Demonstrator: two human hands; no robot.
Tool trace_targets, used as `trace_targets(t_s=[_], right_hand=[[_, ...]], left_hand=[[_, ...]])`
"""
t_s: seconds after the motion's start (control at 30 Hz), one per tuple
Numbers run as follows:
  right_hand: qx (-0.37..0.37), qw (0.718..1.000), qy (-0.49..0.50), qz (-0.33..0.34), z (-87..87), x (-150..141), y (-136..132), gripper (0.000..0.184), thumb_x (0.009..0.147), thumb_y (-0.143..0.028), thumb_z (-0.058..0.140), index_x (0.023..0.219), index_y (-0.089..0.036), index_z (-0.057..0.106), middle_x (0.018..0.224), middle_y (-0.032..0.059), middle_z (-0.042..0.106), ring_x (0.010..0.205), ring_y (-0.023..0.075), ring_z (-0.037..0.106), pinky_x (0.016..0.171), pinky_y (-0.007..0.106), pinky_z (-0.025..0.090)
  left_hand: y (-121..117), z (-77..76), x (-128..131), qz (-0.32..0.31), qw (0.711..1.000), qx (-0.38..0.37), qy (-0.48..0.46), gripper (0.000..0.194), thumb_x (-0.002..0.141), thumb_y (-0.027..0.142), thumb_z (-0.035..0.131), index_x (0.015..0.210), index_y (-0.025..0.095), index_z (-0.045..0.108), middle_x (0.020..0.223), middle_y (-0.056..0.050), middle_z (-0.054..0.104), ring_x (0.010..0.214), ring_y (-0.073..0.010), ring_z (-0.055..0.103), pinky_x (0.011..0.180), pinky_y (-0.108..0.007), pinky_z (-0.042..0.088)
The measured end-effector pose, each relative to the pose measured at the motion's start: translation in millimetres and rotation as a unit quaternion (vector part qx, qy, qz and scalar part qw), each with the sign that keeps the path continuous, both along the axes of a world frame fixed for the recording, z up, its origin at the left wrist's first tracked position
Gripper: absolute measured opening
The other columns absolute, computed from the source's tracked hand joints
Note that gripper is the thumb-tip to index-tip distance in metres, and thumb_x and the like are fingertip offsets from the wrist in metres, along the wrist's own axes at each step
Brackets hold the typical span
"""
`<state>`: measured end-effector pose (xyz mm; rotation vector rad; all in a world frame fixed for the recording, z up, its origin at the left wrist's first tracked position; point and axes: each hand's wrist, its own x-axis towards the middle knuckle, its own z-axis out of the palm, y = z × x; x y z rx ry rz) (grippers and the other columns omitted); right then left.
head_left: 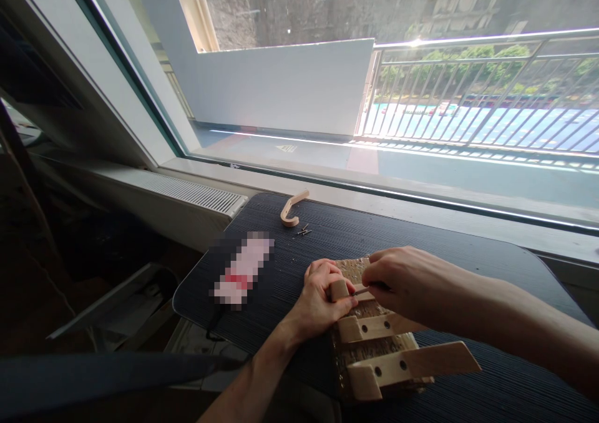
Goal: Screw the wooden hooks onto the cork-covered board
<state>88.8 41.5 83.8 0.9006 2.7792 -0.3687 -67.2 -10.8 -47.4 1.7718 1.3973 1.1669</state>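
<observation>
We're live at the table point(468, 242): our left hand point(325, 292) has its grip clamped on the far wooden hook point(339, 291) atop the rough board point(381, 347); our right hand point(397, 279) grips a slim tool point(361, 292), mostly hidden, its shaft by that hook. Two more hooks point(393, 367) lie nearer us; beyond, a loose hook point(286, 216) beside small screws point(304, 230).

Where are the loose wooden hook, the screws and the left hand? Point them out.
Loose wooden hook point(291, 203): head view, on its straight shank.
Screws point(304, 230): head view, middle of the small cluster.
Left hand point(322, 295): head view, back of the hand.
</observation>
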Motion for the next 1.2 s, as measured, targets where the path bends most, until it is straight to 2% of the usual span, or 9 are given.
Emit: trace_targets(t_s=[0.3,0.57,1.0,1.2], right_hand=[[-0.003,0.999,-0.050,0.020,11.8,-16,-1,0.020,0.078,-0.015,0.051,0.066,-0.016,0.066,0.067,0.0029,0.062,0.052,0.0076,0.044,0.050,0.022,0.028],[0.033,0.996,-0.056,0.054,9.2,-22,3,0.018,0.076,-0.013,0.052,0.065,-0.016,0.066,0.066,0.0031,0.062,0.054,0.0092,0.047,0.050,0.023,0.027],[0.032,0.997,-0.065,0.002,15.7,-9,-2,0.021,0.077,-0.015,0.049,0.063,-0.017,0.065,0.067,0.0029,0.063,0.052,0.0077,0.043,0.050,0.023,0.026],[0.046,0.999,-0.009,-0.006,12.2,-2,1,0.022,0.077,-0.018,0.048,0.063,-0.019,0.065,0.066,0.0015,0.063,0.055,0.0094,0.047,0.052,0.024,0.027]], left_hand=[[0,1.7,-1,0.000,1.000,-0.002,-0.002,0.011,0.066,0.017,0.072,0.074,0.023,0.066,0.089,-0.003,0.061,0.105,-0.0226,0.049,0.099,-0.039,0.036],[0,5.8,0,0.007,1.000,-0.010,-0.004,0.013,0.064,0.014,0.071,0.072,0.022,0.065,0.088,-0.003,0.062,0.103,-0.0220,0.050,0.098,-0.038,0.036],[0,7.6,3,0.018,1.000,-0.004,-0.003,0.018,0.063,0.012,0.070,0.078,0.022,0.068,0.088,-0.003,0.064,0.103,-0.0219,0.051,0.098,-0.038,0.037],[3,0.5,2,0.025,0.999,0.015,0.012,0.010,0.065,0.016,0.071,0.073,0.021,0.067,0.085,-0.003,0.062,0.099,-0.0214,0.051,0.095,-0.038,0.038]])
